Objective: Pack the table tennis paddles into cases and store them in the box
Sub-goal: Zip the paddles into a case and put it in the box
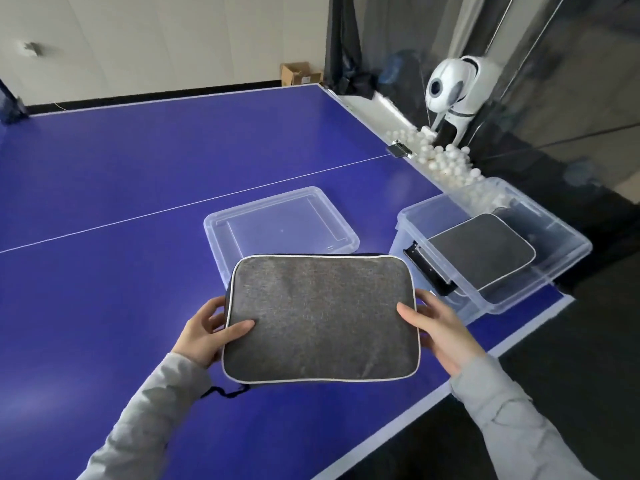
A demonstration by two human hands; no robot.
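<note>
The left hand (207, 332) and right hand (438, 332) pinch the short sides of a grey case (320, 318), thumbs on top, fingers beneath, holding it flat at lower centre above the desk (121, 202). The clear box (575, 249) at right already holds another case (483, 252) lying tilted, so a second may ride up on it or catch the rim. The box sits at the desk's corner; a hard shove could tip it off. Its lid (280, 223) lies just behind the held case, clear of the path. White balls (440, 161) are heaped at upper right.
</note>
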